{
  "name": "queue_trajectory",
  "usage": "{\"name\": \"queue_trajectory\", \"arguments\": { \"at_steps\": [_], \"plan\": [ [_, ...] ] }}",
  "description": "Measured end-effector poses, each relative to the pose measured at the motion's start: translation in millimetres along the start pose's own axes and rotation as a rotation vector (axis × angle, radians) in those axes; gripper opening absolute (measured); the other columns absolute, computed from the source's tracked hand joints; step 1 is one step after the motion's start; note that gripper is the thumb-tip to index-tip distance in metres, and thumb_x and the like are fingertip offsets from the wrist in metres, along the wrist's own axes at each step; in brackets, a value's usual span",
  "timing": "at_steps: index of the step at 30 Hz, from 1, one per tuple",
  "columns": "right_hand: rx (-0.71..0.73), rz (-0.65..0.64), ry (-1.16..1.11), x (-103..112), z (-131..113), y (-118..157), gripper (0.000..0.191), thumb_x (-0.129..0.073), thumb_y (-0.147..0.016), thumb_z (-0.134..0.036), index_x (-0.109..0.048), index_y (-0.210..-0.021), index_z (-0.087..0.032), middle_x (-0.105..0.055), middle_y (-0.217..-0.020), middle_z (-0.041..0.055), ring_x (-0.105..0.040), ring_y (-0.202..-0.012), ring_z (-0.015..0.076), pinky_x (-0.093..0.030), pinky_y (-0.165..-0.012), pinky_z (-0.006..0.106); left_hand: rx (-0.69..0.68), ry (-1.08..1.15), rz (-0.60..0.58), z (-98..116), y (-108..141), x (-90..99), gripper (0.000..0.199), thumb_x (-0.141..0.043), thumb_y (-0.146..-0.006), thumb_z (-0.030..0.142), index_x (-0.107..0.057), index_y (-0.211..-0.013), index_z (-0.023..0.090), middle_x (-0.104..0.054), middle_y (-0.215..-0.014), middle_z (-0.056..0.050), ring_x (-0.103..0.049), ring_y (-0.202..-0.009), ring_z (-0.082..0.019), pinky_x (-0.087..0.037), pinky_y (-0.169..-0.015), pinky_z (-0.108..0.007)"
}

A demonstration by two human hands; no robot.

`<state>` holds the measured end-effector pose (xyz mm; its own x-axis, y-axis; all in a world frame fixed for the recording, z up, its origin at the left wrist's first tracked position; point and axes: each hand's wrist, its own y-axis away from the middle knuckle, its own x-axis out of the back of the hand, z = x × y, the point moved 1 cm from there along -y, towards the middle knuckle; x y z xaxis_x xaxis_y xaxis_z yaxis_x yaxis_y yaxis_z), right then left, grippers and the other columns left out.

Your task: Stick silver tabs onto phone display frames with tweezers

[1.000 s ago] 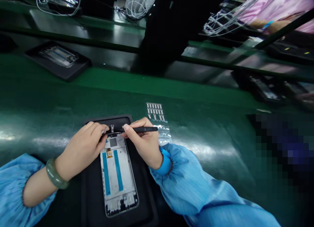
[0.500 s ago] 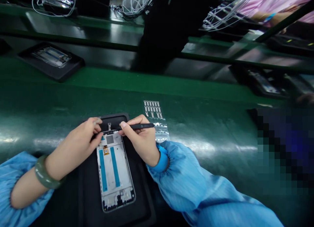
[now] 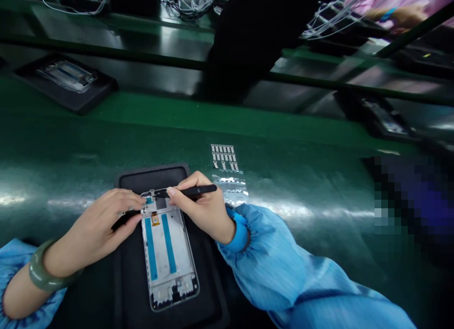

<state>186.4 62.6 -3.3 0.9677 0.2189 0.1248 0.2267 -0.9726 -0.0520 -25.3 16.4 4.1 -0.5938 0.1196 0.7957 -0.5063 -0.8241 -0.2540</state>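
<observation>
A phone frame [image 3: 161,253] with two blue strips and a small orange flex piece lies on a black tray [image 3: 124,272]. My left hand [image 3: 109,220] has its thumb and fingertips closed on the frame's upper left edge. In my right hand [image 3: 202,210] is a pair of black tweezers [image 3: 198,191], pinched between thumb and fingers, its tip pointing left over the top of the frame. By that tip, at the frame's top edge, is a small pale sticker [image 3: 152,192]. Whether the tip grips it I cannot tell.
A sheet of small pale stickers [image 3: 223,156] lies beyond my right hand, with clear film [image 3: 230,187] below it. Another phone frame [image 3: 69,75] rests on a black tray at the back left. Across the bench, a person's pink sleeve [image 3: 422,2] shows at top right.
The small sticker has come from above the frame down to its top edge. My left hand has shifted left and down to the frame's side; the tweezers have moved slightly left.
</observation>
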Motion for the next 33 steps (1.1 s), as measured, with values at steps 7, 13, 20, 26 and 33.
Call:
{"name": "queue_trajectory", "arguments": {
  "at_steps": [7,13,20,26,33],
  "plan": [
    [0.020,-0.023,0.108,1.2,2.2,1.2,0.015,-0.065,-0.077,-0.031,-0.054,-0.073,-0.021,-0.062,-0.065,-0.0012,-0.062,-0.060,0.0133,-0.048,-0.055,0.026,-0.073,-0.088,-0.090,2.4,0.0,0.6,0.028,-0.055,-0.084,0.020,-0.053,-0.112,0.021,-0.064,-0.108,-0.003,-0.055,-0.108,-0.018,-0.041,-0.100,-0.041],
    [0.018,-0.027,0.129,0.3,2.4,1.6,0.016,-0.065,-0.077,-0.032,-0.054,-0.074,-0.021,-0.062,-0.065,-0.0018,-0.062,-0.061,0.0129,-0.049,-0.057,0.026,-0.073,-0.111,-0.135,2.9,-0.8,0.9,0.027,-0.053,-0.086,0.021,-0.053,-0.113,0.021,-0.063,-0.110,-0.004,-0.054,-0.109,-0.019,-0.040,-0.101,-0.043],
    [0.039,-0.031,0.141,0.7,1.3,1.6,0.014,-0.064,-0.078,-0.031,-0.054,-0.074,-0.022,-0.063,-0.066,-0.0014,-0.062,-0.062,0.0134,-0.049,-0.058,0.027,-0.088,-0.124,-0.144,6.1,-1.7,1.6,0.026,-0.053,-0.086,0.019,-0.053,-0.112,0.019,-0.063,-0.110,-0.003,-0.052,-0.110,-0.018,-0.038,-0.102,-0.041],
    [0.056,-0.029,0.153,0.1,1.6,2.2,0.013,-0.064,-0.078,-0.029,-0.055,-0.075,-0.022,-0.064,-0.068,-0.0011,-0.062,-0.062,0.0135,-0.049,-0.058,0.027,-0.106,-0.181,-0.149,5.7,-0.4,0.4,0.032,-0.051,-0.087,0.021,-0.050,-0.118,0.019,-0.059,-0.119,-0.005,-0.048,-0.115,-0.022,-0.040,-0.098,-0.042],
    [0.080,-0.035,0.194,0.7,0.4,1.1,0.013,-0.064,-0.078,-0.029,-0.054,-0.074,-0.022,-0.063,-0.068,-0.0018,-0.062,-0.062,0.0127,-0.049,-0.058,0.026,-0.120,-0.280,-0.156,15.2,-5.4,2.8,0.030,-0.048,-0.086,0.021,-0.055,-0.116,0.019,-0.061,-0.118,-0.005,-0.050,-0.110,-0.024,-0.043,-0.093,-0.043]
  ]
}}
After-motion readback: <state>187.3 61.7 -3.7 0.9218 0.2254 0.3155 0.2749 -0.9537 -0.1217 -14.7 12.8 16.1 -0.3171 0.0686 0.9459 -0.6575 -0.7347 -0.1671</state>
